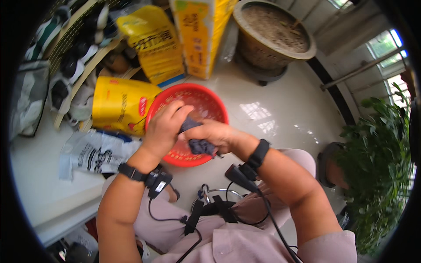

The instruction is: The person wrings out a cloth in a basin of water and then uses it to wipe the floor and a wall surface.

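Note:
Both of my hands are over a red plastic basin (225, 113) on the tiled floor, gripping one bunched dark grey cloth (200, 146). My right hand (213, 133) is closed around the cloth, part of which hangs below the fist. At the cloth's upper end is my left hand (166, 126), its fingers curled at the cloth's edge. The hands are close together. Behind them the basin's inside looks wet, with light spots on its wall; the hands hide much of it. Each wrist wears a black strap with a small cabled device.
Yellow packages (123, 105) stand and lie left of and behind the basin. A shoe rack (88, 70) is at the left, with a white plastic bag (98, 153) nearby. A large planter (269, 39) stands behind; leafy plants (378, 157) are at the right.

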Available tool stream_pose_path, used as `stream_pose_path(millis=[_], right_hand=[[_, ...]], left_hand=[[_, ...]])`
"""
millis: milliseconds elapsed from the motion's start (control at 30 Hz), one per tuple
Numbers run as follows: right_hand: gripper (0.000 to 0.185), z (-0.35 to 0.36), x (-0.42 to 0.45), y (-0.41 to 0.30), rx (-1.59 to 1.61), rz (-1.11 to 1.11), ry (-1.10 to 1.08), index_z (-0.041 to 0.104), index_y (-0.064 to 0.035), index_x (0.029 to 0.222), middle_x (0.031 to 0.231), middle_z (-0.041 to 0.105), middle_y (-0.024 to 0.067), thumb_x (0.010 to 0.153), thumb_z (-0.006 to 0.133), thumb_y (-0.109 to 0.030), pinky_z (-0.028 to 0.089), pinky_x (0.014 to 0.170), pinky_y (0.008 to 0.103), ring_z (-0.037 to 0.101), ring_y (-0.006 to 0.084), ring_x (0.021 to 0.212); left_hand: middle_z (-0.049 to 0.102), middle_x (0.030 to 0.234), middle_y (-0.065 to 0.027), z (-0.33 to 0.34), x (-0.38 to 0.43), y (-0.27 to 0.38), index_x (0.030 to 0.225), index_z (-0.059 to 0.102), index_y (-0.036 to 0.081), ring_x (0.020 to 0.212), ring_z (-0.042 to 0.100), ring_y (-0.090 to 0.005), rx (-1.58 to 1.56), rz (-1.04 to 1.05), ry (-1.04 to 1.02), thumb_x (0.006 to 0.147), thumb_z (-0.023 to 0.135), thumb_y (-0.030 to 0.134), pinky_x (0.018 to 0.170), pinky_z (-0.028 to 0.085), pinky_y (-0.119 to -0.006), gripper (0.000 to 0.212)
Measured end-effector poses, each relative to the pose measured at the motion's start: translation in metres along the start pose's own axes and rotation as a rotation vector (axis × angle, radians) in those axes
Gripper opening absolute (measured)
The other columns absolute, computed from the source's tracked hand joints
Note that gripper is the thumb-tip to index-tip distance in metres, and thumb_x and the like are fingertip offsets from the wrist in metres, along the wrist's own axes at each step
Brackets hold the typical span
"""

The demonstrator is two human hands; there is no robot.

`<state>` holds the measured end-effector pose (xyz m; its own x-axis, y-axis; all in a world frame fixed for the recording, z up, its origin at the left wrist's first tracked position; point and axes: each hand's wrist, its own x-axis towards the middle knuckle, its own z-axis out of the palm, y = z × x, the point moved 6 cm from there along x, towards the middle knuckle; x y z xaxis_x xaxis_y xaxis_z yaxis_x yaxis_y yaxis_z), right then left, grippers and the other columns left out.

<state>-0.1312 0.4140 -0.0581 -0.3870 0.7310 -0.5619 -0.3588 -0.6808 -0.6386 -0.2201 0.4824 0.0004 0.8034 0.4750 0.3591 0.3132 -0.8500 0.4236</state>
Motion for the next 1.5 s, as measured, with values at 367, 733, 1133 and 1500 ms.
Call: stream_pose_path(millis=[367,733,1133,1500], right_hand=[[0.022,-0.004,0.006,-0.032,-1.147,-0.353,0.579,0.059,0.0012,0.081,0.073,0.064,0.0214,0.066,0.068,-0.012,0.052,0.064,0.0407,0.064,0.0353,0.070],[0.023,-0.008,0.019,-0.028,-1.647,-0.571,0.712,0.047,-0.0047,0.090,0.077,0.062,0.0147,0.077,0.063,-0.014,0.053,0.059,0.0408,0.064,0.0325,0.068],[0.037,0.007,0.000,-0.038,-1.703,-0.851,0.788,0.059,-0.0216,0.108,0.086,0.060,0.0059,0.072,0.066,-0.015,0.052,0.065,0.0373,0.063,0.0266,0.081],[0.034,0.001,-0.010,-0.021,0.405,0.003,-0.172,0.054,-0.0015,0.105,0.069,0.055,0.0071,0.091,0.055,-0.032,0.032,0.036,0.0218,0.043,0.0117,0.043]], left_hand=[[0.061,0.083,-0.0151,0.025,-0.010,-0.022,0.086,0.053,0.005,0.075,0.063,-0.0349,0.208,-0.230,-0.243,0.074,0.064,0.009,0.062,0.051,-0.044,0.017],[0.066,0.078,-0.0179,0.051,-0.015,-0.041,0.085,0.064,0.005,0.077,0.064,-0.0353,-0.042,-0.578,-0.365,0.071,0.065,0.014,0.066,0.050,-0.043,0.017],[0.060,0.104,-0.0098,0.057,-0.026,-0.075,0.114,0.051,0.005,0.089,0.058,-0.0143,-0.615,-0.770,-0.365,0.064,0.081,0.014,0.075,0.048,-0.028,0.060],[0.041,0.140,-0.0139,-0.017,-0.006,-0.006,0.131,0.045,0.013,0.119,0.049,-0.0349,-0.082,0.133,0.081,0.073,0.061,-0.003,0.097,0.044,-0.040,0.063]])
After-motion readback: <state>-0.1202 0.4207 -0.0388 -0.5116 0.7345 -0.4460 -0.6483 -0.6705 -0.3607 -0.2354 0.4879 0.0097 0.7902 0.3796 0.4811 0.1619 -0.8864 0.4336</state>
